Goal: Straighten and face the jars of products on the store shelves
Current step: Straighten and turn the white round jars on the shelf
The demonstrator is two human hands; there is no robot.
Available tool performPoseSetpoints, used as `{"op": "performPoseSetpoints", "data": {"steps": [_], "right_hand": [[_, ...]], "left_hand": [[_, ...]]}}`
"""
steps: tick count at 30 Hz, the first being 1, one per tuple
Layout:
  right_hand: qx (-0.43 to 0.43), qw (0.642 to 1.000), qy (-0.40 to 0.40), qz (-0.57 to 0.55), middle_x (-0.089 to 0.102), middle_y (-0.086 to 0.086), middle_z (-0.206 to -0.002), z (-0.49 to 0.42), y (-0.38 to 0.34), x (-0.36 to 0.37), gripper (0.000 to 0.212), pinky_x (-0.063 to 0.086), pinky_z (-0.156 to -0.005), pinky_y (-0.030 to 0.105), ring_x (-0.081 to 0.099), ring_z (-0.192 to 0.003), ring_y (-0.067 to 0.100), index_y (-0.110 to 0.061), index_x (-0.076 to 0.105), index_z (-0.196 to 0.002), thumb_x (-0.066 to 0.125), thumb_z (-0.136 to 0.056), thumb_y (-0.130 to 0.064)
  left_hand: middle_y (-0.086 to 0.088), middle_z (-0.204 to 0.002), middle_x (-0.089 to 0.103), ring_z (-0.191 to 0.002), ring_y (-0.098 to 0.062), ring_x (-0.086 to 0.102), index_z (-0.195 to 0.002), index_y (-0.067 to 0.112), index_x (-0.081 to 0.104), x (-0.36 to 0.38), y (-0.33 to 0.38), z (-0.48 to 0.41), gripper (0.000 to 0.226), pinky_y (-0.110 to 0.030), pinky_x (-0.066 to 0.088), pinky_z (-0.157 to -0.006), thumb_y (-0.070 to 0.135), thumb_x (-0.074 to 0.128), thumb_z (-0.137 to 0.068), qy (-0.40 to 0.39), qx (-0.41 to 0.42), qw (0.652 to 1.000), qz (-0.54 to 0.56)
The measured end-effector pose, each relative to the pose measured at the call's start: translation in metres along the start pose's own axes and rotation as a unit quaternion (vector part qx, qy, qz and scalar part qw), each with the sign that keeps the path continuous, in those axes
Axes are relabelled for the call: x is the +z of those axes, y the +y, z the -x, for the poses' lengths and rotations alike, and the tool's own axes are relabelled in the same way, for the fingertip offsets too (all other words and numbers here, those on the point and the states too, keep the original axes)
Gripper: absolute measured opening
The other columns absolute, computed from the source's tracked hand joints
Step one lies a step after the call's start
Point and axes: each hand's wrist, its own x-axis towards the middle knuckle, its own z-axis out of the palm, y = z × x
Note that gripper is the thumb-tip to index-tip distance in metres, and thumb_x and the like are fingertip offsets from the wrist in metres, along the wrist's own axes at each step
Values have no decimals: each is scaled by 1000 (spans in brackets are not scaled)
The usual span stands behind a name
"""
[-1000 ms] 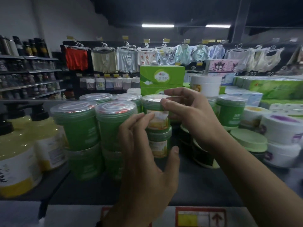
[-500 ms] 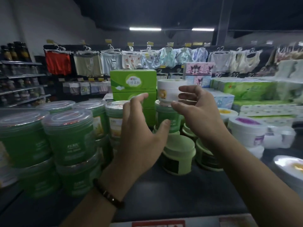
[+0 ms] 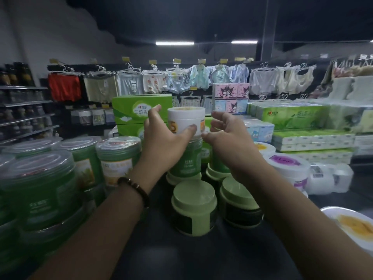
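The left hand (image 3: pixel 163 140) grips a white jar (image 3: pixel 185 119), with the thumb across its front and the fingers round its left side. The right hand (image 3: pixel 228 138) hovers just beside the white jar's right side, fingers loosely spread, holding nothing. The white jar stands upright atop a green jar (image 3: pixel 187 164). To its left are clear-lidded green tubs (image 3: pixel 119 156), and behind it is a green box (image 3: pixel 131 112).

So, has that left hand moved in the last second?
Yes. The left hand rose rightward from the clear-lidded green jars to the white jar by the green box, and grips it.
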Motion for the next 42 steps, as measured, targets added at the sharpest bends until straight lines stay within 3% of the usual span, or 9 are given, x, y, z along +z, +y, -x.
{"op": "performPoseSetpoints", "data": {"steps": [3,5,14,20,24,29,33,40,42], "right_hand": [[12,999,-24,-21,59,-12,-98,-5,5,-2,60,53,-57,7,67,-66,-14,-6,44,-154,55,-99,15],[8,999,-34,-25,67,-6,-99,-8,8,-2,46,57,-63,11,71,-73,-4,-8,57,-136,53,-97,17],[-9,997,-66,-49,70,-11,-101,-10,16,-4,49,57,-68,11,70,-74,-14,-26,62,-104,56,-92,21],[-25,997,-38,-61,70,-3,-121,-3,11,-13,69,60,-78,15,69,-103,1,-7,54,-147,71,-85,17],[-64,997,-13,-40,71,-4,-130,8,5,-31,67,59,-101,36,66,-125,17,-15,61,-142,83,-82,2],[-93,992,66,-53,79,-5,-114,27,-6,-64,46,59,-102,41,75,-108,9,-20,74,-124,80,-80,-33],[-87,989,110,-39,80,-3,-113,45,-9,-89,31,60,-101,50,77,-105,16,-19,75,-123,79,-93,-26],[-91,985,145,12,82,-9,-107,84,-8,-129,34,61,-74,18,77,-97,1,-19,76,-124,82,-91,-19],[-85,984,156,20,81,-8,-111,93,-6,-140,33,59,-78,18,77,-101,4,-19,76,-127,80,-94,-17]], "left_hand": [[-5,-154,46,-130,-26,56,-159,28,24,10,3,-14,124,-51,52,-107,68,83,-58,-19,-53,997,60],[-5,-150,50,-126,-26,59,-157,27,26,16,3,-18,132,-49,54,-105,74,81,-47,-17,-58,996,65],[3,-127,63,-109,-19,67,-138,23,43,28,-4,-23,101,-45,60,-94,56,96,-59,8,-32,996,80],[5,-123,66,-106,-17,68,-134,25,48,20,11,-15,93,-40,61,-90,58,95,-61,22,-14,998,63],[8,-122,65,-105,-16,67,-133,26,49,13,35,-2,88,-34,60,-85,57,94,-64,9,14,998,66],[12,-116,65,-101,-13,69,-124,33,47,19,67,18,78,-35,62,-86,59,93,-65,-17,42,995,88],[10,-117,67,-102,-14,70,-124,30,51,31,88,33,79,-39,62,-90,60,92,-64,-45,45,992,113],[8,-118,69,-102,-16,71,-127,26,53,57,108,60,88,-39,63,-87,63,93,-59,-106,46,983,144],[10,-116,68,-103,-16,70,-124,27,52,64,113,69,86,-41,61,-91,63,93,-58,-122,43,980,154]]}}
